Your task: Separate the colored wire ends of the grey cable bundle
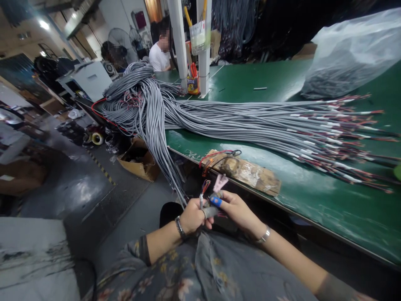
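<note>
Low in front of my body, at the table's near edge, my left hand [194, 216] is closed around a grey cable. Its stripped end [205, 188], with thin coloured wires fanned out, points up above the fingers. My right hand [236, 209] meets it from the right, thumb and fingers pinched together. A blue band and greyish wraps cover some fingertips. What the right fingers pinch is hidden. Just above them shows a pale pink, V-shaped piece [220, 182]; I cannot tell whether it is held. More grey cables [159, 125] hang over the edge toward my left hand.
A long bundle of grey cables [238, 119] with bared wire ends lies across the green table [313, 209]. A worn wooden block [250, 173] sits at the near edge. A plastic bag [351, 54], a post [205, 62] and a person [159, 56] are beyond.
</note>
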Available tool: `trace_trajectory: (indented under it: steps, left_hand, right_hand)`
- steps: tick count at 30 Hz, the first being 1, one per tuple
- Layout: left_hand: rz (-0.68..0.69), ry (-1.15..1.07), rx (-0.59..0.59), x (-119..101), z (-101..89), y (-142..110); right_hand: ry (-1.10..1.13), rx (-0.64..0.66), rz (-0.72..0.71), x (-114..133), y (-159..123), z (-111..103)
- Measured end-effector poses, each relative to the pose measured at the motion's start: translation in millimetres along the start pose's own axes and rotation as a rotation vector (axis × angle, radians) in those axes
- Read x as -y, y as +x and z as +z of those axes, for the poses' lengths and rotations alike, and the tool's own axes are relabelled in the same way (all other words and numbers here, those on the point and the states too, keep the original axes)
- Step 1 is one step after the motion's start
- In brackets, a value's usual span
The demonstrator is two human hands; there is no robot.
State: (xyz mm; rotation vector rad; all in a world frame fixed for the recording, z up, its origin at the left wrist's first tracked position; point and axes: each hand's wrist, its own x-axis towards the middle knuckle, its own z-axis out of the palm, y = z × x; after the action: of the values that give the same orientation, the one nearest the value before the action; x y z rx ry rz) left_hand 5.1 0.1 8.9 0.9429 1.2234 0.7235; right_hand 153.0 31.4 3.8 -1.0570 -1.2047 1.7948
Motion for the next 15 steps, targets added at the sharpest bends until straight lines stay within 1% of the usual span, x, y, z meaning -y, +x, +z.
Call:
trace_trajectory:
  steps: [2, 4, 6, 9, 12, 14, 15]
  left_hand:
    - [0.020, -0.035, -0.050, 1.0, 0.5, 1.1]
    - [0.038, -0.074, -0.106, 1.8, 1.1, 2.1]
    - [0.052, -0.100, -0.138, 2.2, 1.5, 2.7]
    - [0.063, -0.116, -0.148, 1.1, 1.8, 2.1]
    - [0.077, -0.132, -0.152, -3.0, 2.6, 0.4]
    - [0.081, -0.146, -0.143, -6.9, 3.9, -0.2]
    - [0.080, -0.153, -0.137, -9.0, 4.8, 0.0]
  right_hand:
    - [0.055, -0.002, 0.017, -0.3, -0.2, -1.8]
    - [0.147, 0.030, 0.071, -1.5, -0.6, -4.5]
    - [0.221, 0.062, 0.115, -4.4, -1.3, -7.3]
    - [0.279, 0.058, 0.142, -10.0, -0.2, -11.0]
    - [0.388, -0.014, 0.164, -12.7, 6.0, -13.0]
    - [0.425, -0.042, 0.145, -10.8, 11.4, -12.2]
    - [0.409, -0.040, 0.114, -8.9, 13.7, -11.0]
